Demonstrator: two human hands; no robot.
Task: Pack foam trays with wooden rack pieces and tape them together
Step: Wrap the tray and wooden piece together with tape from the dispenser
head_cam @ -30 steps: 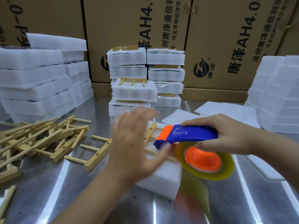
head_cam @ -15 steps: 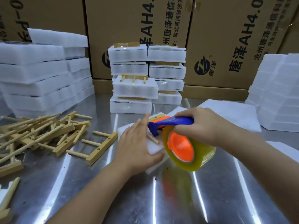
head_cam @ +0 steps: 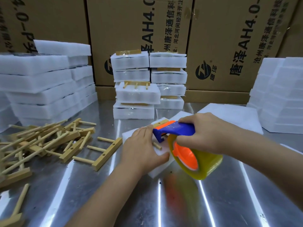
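Steel surface (head_cam: 65, 185), cartons (head_cam: 131, 22) behind: foam tray (head_cam: 158, 171) sits mid-surface, under tape.
The left grip (head_cam: 142, 149) presses flat on light, soft, likely crushable foam; the right grip (head_cam: 208, 133) curls round the dispenser (head_cam: 173, 130). Best steadied at its edges.

Packing workshop, stacked cardboard cartons (head_cam: 139, 30), foam stacks (head_cam: 42, 89), steel table (head_cam: 229, 202)

Bright, even light; glare streaks on the steel table (head_cam: 229, 202); wide-angle bending at edges.
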